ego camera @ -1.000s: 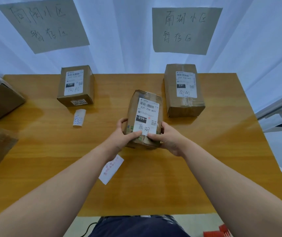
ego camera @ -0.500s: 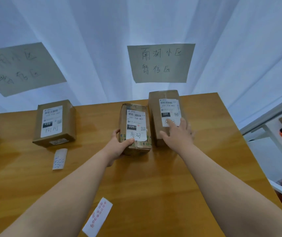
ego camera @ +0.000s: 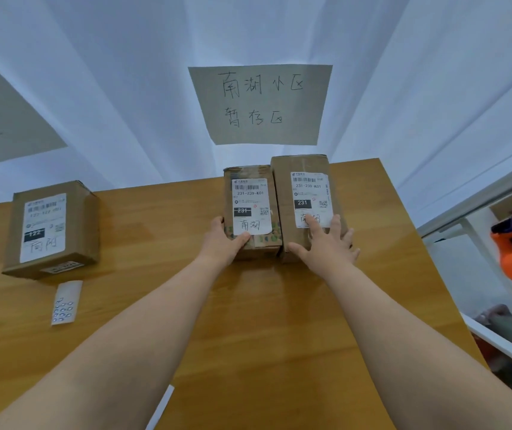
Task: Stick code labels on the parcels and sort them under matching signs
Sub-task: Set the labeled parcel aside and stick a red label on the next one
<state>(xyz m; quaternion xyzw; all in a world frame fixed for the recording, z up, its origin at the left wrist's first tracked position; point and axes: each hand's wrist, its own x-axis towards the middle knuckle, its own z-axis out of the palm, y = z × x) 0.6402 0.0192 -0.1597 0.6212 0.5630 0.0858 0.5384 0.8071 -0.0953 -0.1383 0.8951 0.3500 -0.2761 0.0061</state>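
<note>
The small parcel (ego camera: 250,209) has travelled from mid-tabletop to just below the right-hand sign (ego camera: 260,103) and now touches the taller parcel (ego camera: 304,193) there. The right hand (ego camera: 326,246) has let go of it and lies flat on the taller parcel, fingers (ego camera: 313,222) spread.

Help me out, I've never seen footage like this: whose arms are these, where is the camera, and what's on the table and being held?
There is no machine: these are a person's bare arms, filmed by one camera worn on their head, looking forward and down. On the wooden table two parcels marked 231 stand side by side under a paper sign. The left hand grips the near end of the smaller parcel; the right hand rests with straight fingers on the taller parcel. Further left sit a third parcel marked 122 and a sticker strip.
</note>
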